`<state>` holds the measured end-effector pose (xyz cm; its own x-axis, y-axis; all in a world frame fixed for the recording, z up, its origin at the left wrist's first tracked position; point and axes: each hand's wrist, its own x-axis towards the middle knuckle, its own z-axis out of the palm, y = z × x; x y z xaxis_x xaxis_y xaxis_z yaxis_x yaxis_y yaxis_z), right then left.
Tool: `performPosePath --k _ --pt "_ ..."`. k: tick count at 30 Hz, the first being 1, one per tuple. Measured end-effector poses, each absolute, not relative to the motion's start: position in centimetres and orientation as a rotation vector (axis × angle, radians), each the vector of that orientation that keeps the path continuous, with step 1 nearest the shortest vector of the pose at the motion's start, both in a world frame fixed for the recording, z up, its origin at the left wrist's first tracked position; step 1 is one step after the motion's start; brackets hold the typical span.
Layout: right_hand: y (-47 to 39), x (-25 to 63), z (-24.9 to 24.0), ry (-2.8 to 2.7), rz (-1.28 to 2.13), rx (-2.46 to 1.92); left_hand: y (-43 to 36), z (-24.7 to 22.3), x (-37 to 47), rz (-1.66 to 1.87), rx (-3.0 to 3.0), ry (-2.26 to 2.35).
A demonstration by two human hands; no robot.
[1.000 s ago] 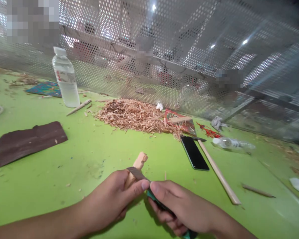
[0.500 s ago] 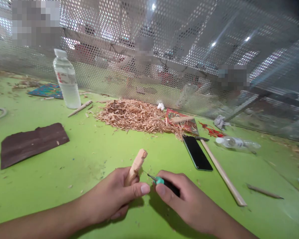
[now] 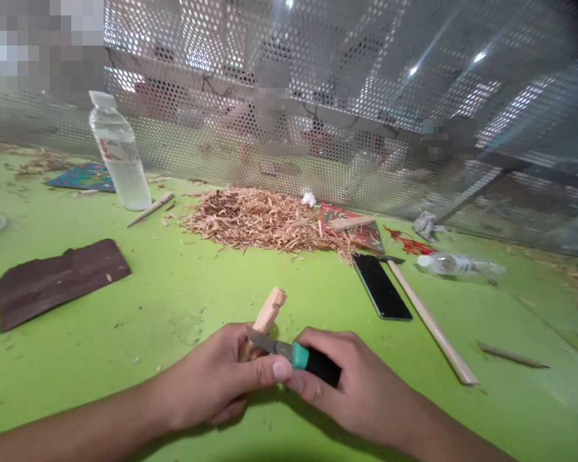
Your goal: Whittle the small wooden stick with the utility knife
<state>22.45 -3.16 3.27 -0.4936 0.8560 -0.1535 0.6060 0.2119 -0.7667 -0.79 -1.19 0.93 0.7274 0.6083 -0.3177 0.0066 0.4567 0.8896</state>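
My left hand is wrapped round a small piece of carved wood, its notched upper end sticking up out of the fist. The lower part of the wood is hidden by the fingers. A carving knife with a black and teal handle is gripped in my right hand. Its grey blade lies across the wood, just above my left thumb. The left thumb tip meets the knife near the teal collar, close to my right thumb.
Wood shavings are heaped before the perforated screen. Left are a water bottle and brown sheet; right, a phone, hammer, pencil and lying bottle. People sit behind the screen.
The knife has moved left and turned, so its blade now crosses the wood instead of standing apart from it. My thumbs have come together. The view has shifted slightly.
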Motion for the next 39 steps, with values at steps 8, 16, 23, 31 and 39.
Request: performPosePath --k 8,16,23,31,39 --pt "-3.1 22.4 3.3 -2.181 1.207 -1.354 -1.2 1.3 -0.8 0.39 1.062 0.689" --pt "-3.1 22.1 2.9 -2.161 1.203 -1.239 -1.3 1.4 -0.7 0.412 1.148 0.671" --pt "-3.2 21.8 2.3 -2.237 1.045 -1.229 -1.4 1.4 -0.8 0.383 1.228 0.752" --pt "-3.8 21.4 1.9 -2.273 0.867 -1.402 -2.0 0.7 -0.9 0.345 1.27 0.928" --pt "-4.3 21.1 0.9 -2.319 0.581 -1.388 -2.0 0.9 -0.6 0.362 1.154 0.923"
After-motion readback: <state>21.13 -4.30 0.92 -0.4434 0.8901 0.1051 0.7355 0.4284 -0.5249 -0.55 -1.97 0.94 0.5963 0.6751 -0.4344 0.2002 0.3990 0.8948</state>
